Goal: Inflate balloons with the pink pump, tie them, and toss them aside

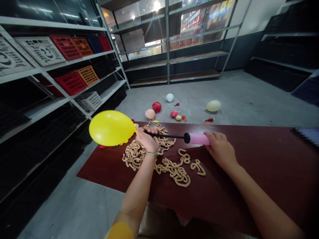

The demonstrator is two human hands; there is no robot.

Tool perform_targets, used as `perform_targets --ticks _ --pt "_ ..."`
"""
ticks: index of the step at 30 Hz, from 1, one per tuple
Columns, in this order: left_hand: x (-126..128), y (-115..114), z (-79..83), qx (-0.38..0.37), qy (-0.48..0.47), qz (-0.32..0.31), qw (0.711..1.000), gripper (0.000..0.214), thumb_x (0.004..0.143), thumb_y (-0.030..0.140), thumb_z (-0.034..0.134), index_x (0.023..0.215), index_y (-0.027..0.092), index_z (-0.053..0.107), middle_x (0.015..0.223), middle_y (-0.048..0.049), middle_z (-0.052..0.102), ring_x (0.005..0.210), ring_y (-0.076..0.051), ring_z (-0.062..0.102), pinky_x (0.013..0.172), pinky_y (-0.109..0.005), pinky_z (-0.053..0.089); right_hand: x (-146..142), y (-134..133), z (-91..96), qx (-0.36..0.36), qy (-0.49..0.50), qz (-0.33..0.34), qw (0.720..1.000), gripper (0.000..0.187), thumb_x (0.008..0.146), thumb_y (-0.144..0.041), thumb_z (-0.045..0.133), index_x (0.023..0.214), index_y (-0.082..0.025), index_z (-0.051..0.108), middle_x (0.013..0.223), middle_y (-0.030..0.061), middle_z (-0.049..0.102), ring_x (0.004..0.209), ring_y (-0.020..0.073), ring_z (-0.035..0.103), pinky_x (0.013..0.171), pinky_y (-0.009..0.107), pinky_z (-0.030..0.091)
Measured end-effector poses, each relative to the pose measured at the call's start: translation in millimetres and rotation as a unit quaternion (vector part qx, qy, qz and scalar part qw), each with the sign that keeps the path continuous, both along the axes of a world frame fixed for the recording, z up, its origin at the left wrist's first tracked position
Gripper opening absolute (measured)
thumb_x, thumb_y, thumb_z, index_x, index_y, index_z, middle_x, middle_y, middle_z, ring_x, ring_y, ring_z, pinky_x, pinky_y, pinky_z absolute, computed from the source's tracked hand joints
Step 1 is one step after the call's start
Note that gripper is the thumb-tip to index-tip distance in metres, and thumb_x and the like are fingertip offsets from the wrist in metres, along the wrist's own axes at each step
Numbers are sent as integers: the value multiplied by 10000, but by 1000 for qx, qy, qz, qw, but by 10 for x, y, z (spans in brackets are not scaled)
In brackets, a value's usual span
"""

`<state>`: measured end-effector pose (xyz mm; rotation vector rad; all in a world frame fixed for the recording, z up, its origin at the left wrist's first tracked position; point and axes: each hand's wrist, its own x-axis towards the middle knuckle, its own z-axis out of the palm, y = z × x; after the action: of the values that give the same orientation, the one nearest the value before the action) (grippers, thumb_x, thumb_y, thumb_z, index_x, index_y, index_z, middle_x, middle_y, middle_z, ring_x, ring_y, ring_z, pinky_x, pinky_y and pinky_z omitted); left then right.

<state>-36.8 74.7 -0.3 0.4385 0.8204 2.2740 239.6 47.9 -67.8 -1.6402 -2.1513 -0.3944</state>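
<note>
A yellow balloon point(112, 128), inflated, extends left from my left hand point(147, 141), its neck at the thumb side. My left hand is closed around the black end of a balloon pump point(198, 139); the balloon's mouth is hidden by the hand. The pump's black rod shows drawn out between my hands. My right hand point(221, 149) is closed on the far right end of the pink barrel. Under the pump, a heap of beige, squiggly rope-like pieces point(136, 154) lies on the dark red table point(224, 199).
Several small balloons lie on the grey floor beyond the table, among them a pale green balloon point(213, 106) and a red balloon point(157, 106). Shelves with coloured crates point(71, 83) stand at the left. A metal rack point(167, 43) stands at the back.
</note>
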Motion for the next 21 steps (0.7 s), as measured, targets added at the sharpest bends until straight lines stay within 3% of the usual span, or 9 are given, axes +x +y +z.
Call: perform_targets --ticks 5,10,14,21 --pt "232 10 -171 -38 4 -31 999 368 948 480 439 692 229 360 522 57 384 425 -98 404 452 -244 359 -356 -183 122 -10 15 -59 998 351 837 -228 578 1186 -197 577 1099 106 641 1008 293 539 685 348 434" --pt "399 29 -284 -55 9 -87 995 427 915 557 482 674 221 373 510 54 390 424 -98 433 467 -241 375 -581 -327 135 -28 0 26 999 503 886 -241 575 1378 -262 473 1146 68 649 991 247 560 649 315 416" --pt "281 31 -201 -44 -1 -103 994 363 915 489 485 697 219 379 518 60 403 409 -96 421 456 -244 379 -469 -250 126 -7 -22 82 996 540 913 -244 567 1434 -245 426 1218 72 635 1034 241 553 781 334 424" --pt "-58 49 -15 -11 -26 -24 999 229 920 352 452 755 222 359 541 71 400 425 -90 406 467 -229 350 -46 -52 105 54 -41 3 998 401 890 -259 589 1284 -204 539 1222 89 629 1087 272 528 834 371 379"
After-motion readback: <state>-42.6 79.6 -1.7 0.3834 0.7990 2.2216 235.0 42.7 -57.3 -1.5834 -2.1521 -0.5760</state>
